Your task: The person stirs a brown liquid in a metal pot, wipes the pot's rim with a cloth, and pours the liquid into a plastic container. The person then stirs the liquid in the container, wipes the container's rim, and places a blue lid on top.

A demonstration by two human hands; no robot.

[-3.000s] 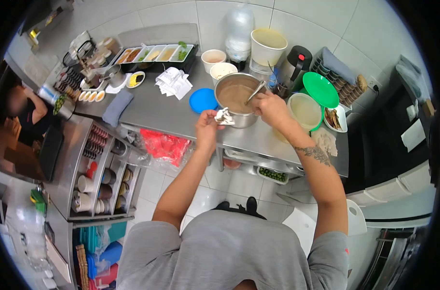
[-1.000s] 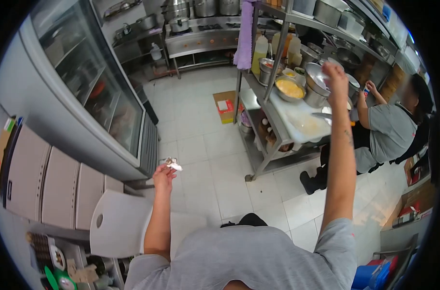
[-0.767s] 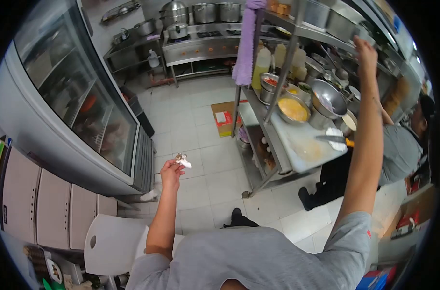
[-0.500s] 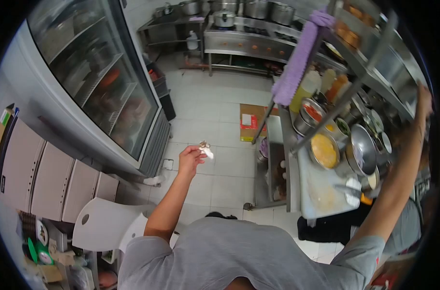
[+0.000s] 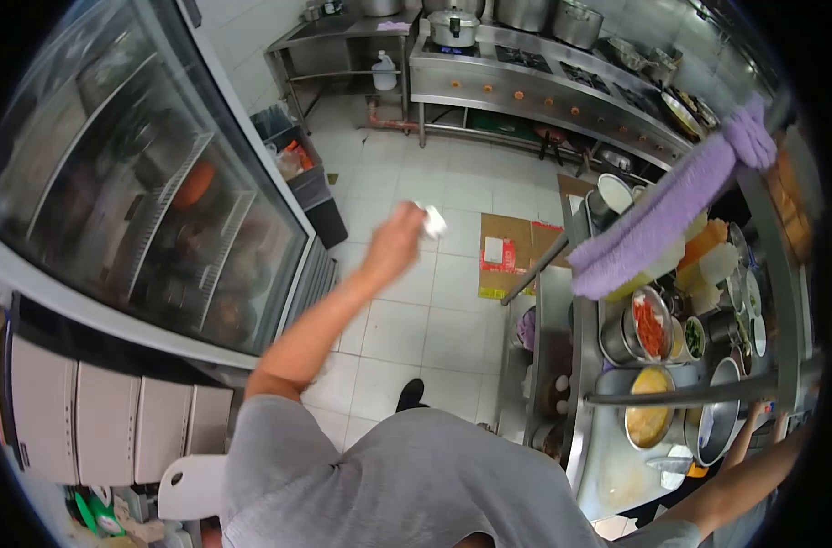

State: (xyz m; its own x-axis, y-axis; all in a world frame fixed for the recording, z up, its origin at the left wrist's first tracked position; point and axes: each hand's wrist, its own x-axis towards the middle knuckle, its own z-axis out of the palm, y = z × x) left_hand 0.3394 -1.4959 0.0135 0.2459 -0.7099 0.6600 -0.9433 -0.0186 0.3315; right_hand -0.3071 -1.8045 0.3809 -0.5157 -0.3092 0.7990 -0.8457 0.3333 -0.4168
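Observation:
My left hand (image 5: 396, 245) is closed on a small white crumpled piece (image 5: 433, 222), perhaps tissue, above the tiled floor. The hand is blurred by motion. On the right, my right forearm (image 5: 754, 479) reaches past the edge of the view, and its hand does not show. Beside that forearm are a bowl of yellow food (image 5: 649, 418), a metal bowl (image 5: 716, 425) and a knife with an orange handle (image 5: 695, 471) near a white cutting board (image 5: 617, 475).
A glass-door fridge (image 5: 206, 192) stands on the left, with a bin (image 5: 317, 196) beyond it. Stoves (image 5: 526, 87) line the back. A purple towel (image 5: 663, 215) hangs on the right rack. Flattened cardboard (image 5: 516, 251) lies on the floor. Another person's arms (image 5: 743, 440) show at lower right.
My left hand has moved up and forward with the white piece. My right arm has dropped lower, its hand leaving view. The view has shifted, showing more of the stoves.

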